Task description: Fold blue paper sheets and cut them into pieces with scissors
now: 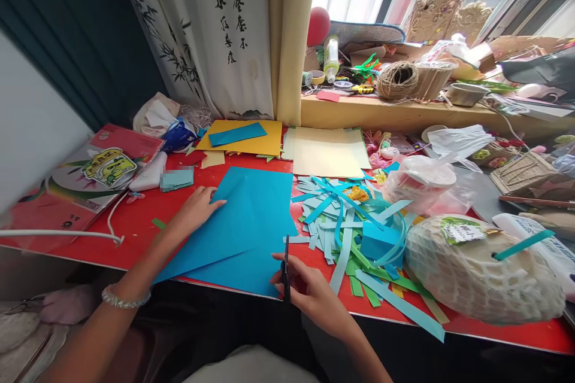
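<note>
A large sheet of blue paper (251, 209) lies at the front of the red table. A narrow slit runs from its lower left side toward the middle. At the sheet's upper left edge, my left hand (200, 206) has its thumb on top and the other fingers curled at the edge. My right hand (309, 293) is closed around black scissors (286, 266), seen nearly edge-on with the tip upward, by the sheet's lower right side. To the right is a heap of blue and green paper strips (330, 221) with a folded blue paper piece (381, 242).
Yellow paper (242, 146) with a blue strip and cream sheets (330, 149) lie behind. A netted coconut (476, 269) with a straw, and a plastic-wrapped cup (422, 179), stand right. Pink folders (85, 179) lie left. Twine (398, 81) sits on the cluttered sill.
</note>
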